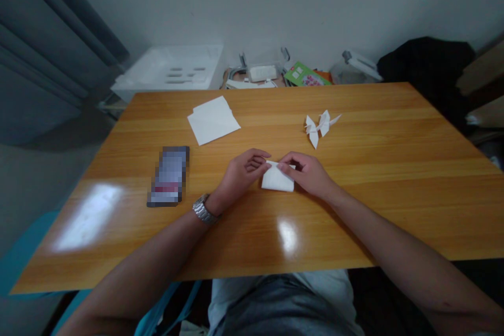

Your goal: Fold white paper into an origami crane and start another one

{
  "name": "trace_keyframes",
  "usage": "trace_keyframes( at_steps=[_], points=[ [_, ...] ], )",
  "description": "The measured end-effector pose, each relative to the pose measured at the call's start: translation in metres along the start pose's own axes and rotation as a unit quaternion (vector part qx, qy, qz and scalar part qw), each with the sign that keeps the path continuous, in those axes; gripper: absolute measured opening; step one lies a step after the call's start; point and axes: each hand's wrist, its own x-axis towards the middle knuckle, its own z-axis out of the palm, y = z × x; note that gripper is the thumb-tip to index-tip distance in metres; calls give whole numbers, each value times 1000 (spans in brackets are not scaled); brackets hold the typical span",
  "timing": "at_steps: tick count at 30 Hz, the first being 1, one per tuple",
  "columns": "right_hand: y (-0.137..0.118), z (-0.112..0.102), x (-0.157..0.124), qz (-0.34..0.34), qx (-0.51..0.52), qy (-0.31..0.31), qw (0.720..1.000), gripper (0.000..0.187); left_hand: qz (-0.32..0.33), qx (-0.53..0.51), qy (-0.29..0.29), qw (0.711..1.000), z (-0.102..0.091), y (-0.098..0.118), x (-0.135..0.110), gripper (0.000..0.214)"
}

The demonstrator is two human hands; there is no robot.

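Observation:
A small folded piece of white paper is between my two hands, low over the wooden table. My left hand, with a metal watch at its wrist, has its fingers curled and its thumb at the paper's upper left corner. At the upper right edge, my right hand pinches the paper, thumb on top and fingers behind. Beyond the right hand lie white folded paper cranes, close together. Loose white paper sheets rest farther back on the left.
A phone with a blurred screen lies left of my left hand. Behind the table's far edge are a white plastic tray, a green booklet, a clear bin and a dark cloth or bag. A blue chair stands at the left.

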Motion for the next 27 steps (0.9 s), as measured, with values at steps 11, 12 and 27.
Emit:
trace_keyframes(
  at_steps=[11,12,27],
  points=[
    [2,2,-1,0,27,25,999,23,-39,-17,-1,999,0,9,-1,22],
    [2,2,-1,2,27,20,999,24,-39,-11,-4,999,0,10,-1,23],
    [-6,-1,-1,-24,-64,-33,997,31,-11,32,-17,999,3,9,-3,24]
  ],
)
